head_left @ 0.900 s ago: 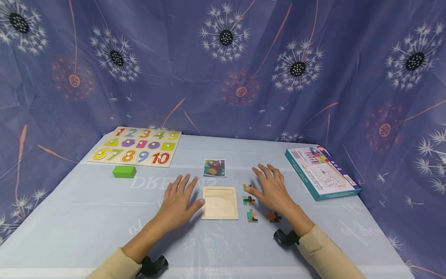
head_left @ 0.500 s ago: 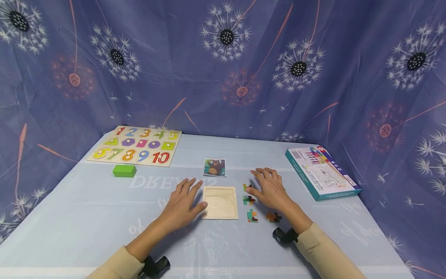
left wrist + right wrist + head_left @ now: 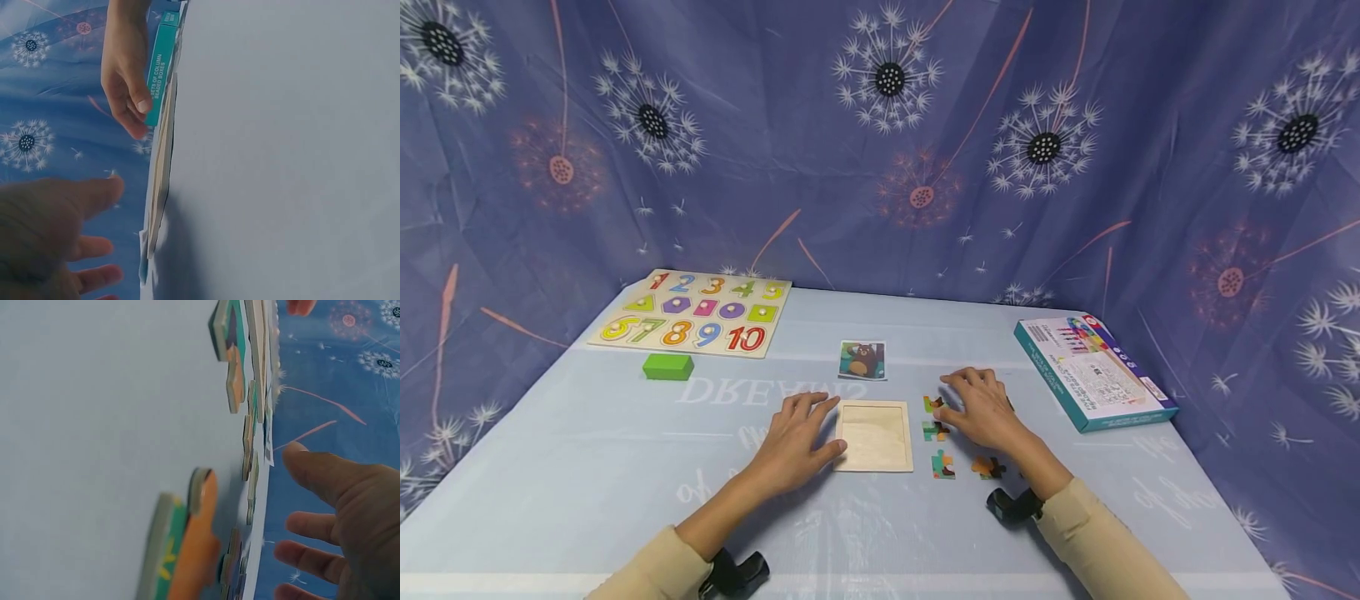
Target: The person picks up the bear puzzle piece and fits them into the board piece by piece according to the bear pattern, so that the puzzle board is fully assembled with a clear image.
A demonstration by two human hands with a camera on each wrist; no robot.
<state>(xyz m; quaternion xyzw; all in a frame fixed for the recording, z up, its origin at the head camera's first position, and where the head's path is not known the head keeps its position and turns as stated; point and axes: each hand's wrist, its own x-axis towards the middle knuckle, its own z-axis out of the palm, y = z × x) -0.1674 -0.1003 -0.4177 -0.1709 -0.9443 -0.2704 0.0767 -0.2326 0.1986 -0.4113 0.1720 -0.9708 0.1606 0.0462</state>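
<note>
A shallow square wooden tray [image 3: 872, 437] lies at the middle of the table with nothing in it. My left hand [image 3: 790, 446] hovers at its left edge, fingers spread and relaxed, holding nothing. Over the puzzle pieces right of the tray is my right hand [image 3: 988, 412], its fingers loosely bent and its grasp empty. Three pieces stand in a column beside the tray, the lowest a teal and orange piece [image 3: 943, 465]. An orange and brown piece [image 3: 988, 467] lies below the right hand, which partly hides others. In the right wrist view, a thick orange and green piece [image 3: 194, 550] looms close.
Behind the tray lies a bear picture card [image 3: 862, 361]. A number board [image 3: 688, 315] sits at the back left with a green block [image 3: 667, 367] before it. At the right lies a teal-edged box [image 3: 1093, 371]. A patterned curtain [image 3: 775, 150] hangs behind the table.
Both hands have lowered slightly toward the table, and the left hand has shifted a little right. More of the pieces around the right hand shows. Pieces and tray have not moved.
</note>
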